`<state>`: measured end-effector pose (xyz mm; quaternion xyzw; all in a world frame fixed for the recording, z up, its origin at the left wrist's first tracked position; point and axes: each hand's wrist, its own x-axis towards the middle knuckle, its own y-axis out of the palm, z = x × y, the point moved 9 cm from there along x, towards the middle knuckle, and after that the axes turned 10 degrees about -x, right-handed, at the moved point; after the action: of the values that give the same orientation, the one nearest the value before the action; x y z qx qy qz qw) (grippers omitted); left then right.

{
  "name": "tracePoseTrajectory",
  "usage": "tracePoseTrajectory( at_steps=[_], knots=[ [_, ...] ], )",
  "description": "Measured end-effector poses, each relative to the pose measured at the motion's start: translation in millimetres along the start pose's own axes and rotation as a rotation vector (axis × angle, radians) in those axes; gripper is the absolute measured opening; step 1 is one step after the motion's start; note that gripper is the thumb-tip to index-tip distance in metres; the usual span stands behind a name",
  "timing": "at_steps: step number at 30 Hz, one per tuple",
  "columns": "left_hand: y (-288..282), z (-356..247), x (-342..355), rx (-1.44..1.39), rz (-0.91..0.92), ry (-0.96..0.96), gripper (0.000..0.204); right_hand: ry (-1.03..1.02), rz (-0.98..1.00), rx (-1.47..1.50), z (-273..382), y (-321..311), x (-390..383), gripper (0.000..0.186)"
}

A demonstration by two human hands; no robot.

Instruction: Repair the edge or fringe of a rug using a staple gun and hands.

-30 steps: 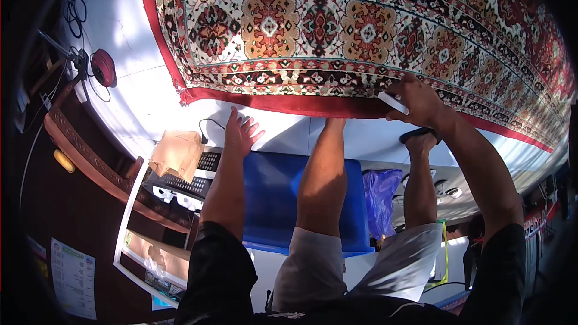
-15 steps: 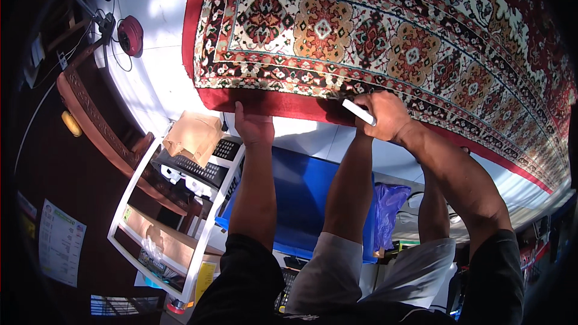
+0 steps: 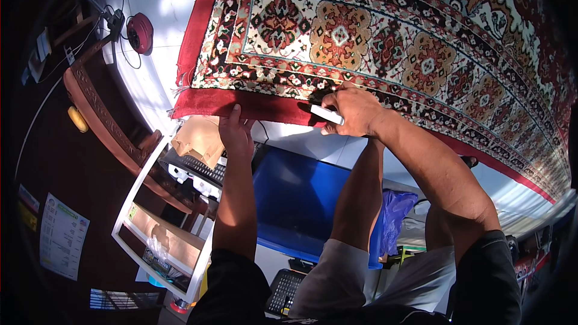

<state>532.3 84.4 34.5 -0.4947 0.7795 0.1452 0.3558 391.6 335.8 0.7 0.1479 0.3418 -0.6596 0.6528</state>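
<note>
A large patterned rug (image 3: 340, 36) in red, cream, brown and black spreads across the upper view, with a plain red border along its near and left sides. My left hand (image 3: 236, 133) pinches that near border close to the rug's left corner, thumb on top and the other fingers beneath. To the right, my right hand (image 3: 358, 112) is closed round a small white bar-shaped thing (image 3: 327, 115) at the same border. What kind of thing the bar is, I cannot make out. A dark shadow lies at its tip. Loose threads hang at the rug's left corner.
Below the rug stands a blue plastic bin (image 3: 295, 198), with a purple plastic bag (image 3: 397, 216) beside it. A white shelf rack (image 3: 135, 198) with a brown paper bag (image 3: 198, 141) on top is at left, near carved wooden furniture (image 3: 105, 123). A red round device (image 3: 139, 34) lies on the floor.
My right hand has moved left along the border with the white bar. My left hand has shifted slightly left and closed on the edge. The rug's left corner now extends further left.
</note>
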Motion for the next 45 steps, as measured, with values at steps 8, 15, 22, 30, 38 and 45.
tracePoseTrajectory(
  at_steps=[8, 15, 22, 30, 38, 45],
  knots=[
    [29, 67, -58, 0.51, -0.152, 0.037, 0.064, 0.41, -0.339, 0.324, -136, 6, -61, 0.04],
    [267, 171, -189, 0.502, 1.002, 0.134, 0.103, 0.156, -0.475, 0.752, -117, -1, -121, 0.098],
    [321, 175, -183, 0.963, 0.72, 0.372, 0.039, 0.342, -0.442, 0.798, -130, 26, -241, 0.129],
    [404, 156, -127, 1.208, 0.614, 0.528, 0.025, 1.036, -0.539, 0.699, -145, 188, -515, 0.078],
    [499, 170, -143, 1.118, 0.906, 0.496, 0.025, 1.193, -0.654, 0.857, -99, 239, -553, 0.086],
    [575, 163, -152, 0.877, 0.971, 0.553, 0.031, 1.139, -0.524, 0.776, -70, 225, -544, 0.087]
  ],
)
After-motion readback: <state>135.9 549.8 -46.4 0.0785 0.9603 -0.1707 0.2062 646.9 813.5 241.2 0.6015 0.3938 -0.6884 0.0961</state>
